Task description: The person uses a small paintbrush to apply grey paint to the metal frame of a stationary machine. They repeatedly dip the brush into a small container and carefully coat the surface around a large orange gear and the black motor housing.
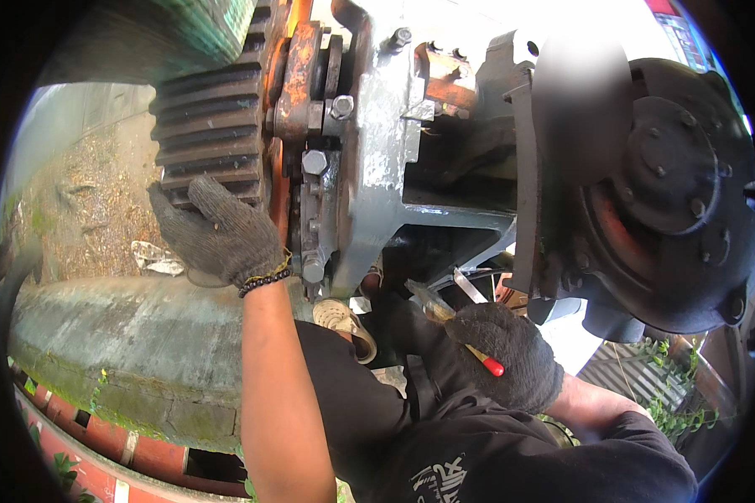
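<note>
My left hand (218, 230), in a dark knit glove with a bead bracelet at the wrist, lies flat against the teeth of a large dark gear (210, 126). My right hand (507, 352), also gloved, is closed on a thin tool with a clear yellowish handle and a red end (457, 331). Its metal tip points up into the dark gap under the grey machine housing (377, 142). Bolts (315, 163) and a rusty orange bracket (298, 75) sit between the gear and the housing.
A big dark round hub with bolt heads (671, 176) fills the right side. A worn concrete ledge (134, 335) and red bricks (84, 427) lie lower left. My knee in dark trousers and a light shoe (344, 323) are below the housing. Plants and a grating (637, 377) show at lower right.
</note>
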Motion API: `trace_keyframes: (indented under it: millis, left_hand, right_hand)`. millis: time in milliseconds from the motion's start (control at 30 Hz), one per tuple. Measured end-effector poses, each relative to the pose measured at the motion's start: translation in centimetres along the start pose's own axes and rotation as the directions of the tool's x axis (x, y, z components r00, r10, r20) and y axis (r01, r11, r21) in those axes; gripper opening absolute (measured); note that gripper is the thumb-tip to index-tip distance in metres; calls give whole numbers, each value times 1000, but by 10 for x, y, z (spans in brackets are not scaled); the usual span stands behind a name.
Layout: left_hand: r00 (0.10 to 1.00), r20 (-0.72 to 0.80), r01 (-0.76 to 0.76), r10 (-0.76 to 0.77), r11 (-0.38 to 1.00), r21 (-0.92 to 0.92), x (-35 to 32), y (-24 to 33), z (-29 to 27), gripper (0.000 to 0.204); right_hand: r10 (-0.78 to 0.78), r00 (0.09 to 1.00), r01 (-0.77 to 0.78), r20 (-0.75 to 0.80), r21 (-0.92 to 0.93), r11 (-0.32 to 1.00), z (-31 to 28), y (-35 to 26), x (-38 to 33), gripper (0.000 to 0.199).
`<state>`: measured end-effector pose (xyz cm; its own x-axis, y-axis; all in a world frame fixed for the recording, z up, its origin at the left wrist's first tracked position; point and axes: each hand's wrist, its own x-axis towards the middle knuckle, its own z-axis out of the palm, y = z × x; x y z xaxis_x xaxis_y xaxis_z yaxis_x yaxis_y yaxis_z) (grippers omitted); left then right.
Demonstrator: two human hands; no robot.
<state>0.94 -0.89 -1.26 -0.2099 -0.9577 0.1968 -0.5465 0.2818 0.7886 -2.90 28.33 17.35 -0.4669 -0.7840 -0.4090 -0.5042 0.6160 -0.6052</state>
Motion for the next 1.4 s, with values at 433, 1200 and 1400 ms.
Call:
trace_keyframes:
  millis: [433,1200,1400]
  left_hand:
    - [999,20,-42,48,974,-221,-2,9,-2,58]
    - [989,-138,-59,54,998,-29,-7,8,-9,56]
    - [984,-171,-47,53,998,38,-7,16,-14,63]
  right_hand:
    - [44,993,-49,113,43,998,15,23,1,38]
    - [-44,989,85,142,-295,952,-24,-36,-3,29]
    - [59,982,-91,-177,-181,979,-82,-56,37,23]
